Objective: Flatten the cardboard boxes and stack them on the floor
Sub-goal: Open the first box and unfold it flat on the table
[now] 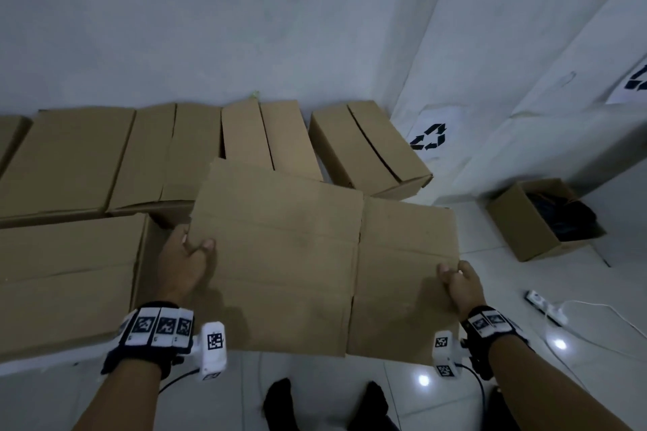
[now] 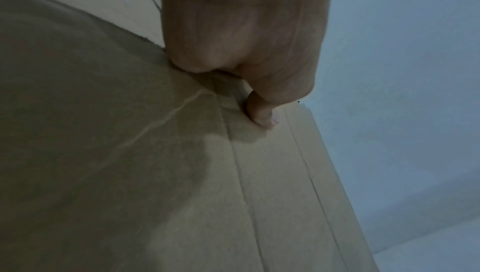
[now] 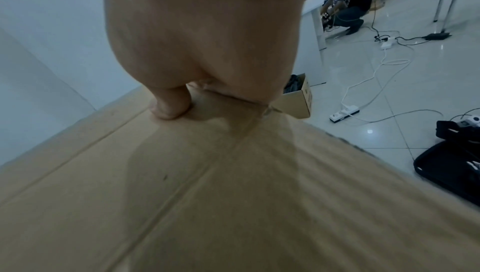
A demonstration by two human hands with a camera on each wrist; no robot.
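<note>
Gripping the flat box (image 1: 315, 255) at its 2 side edges, both hands hold it clear of the floor, long axis running left to right between them. The left hand (image 1: 185, 262) clamps the left edge, thumb on top, fingers curled beneath; neither hand looks nearer. Under its left part lies a flattened stack (image 1: 66, 276), the likely drop spot, so the sheet probably needs to shift left and down. Behind it, 4 or so closed boxes (image 1: 367, 147) stand along the wall, contents unseen. The right hand (image 1: 462, 285) pinches the right edge likewise. Farther right, an open box (image 1: 525, 224) holds dark items.
</note>
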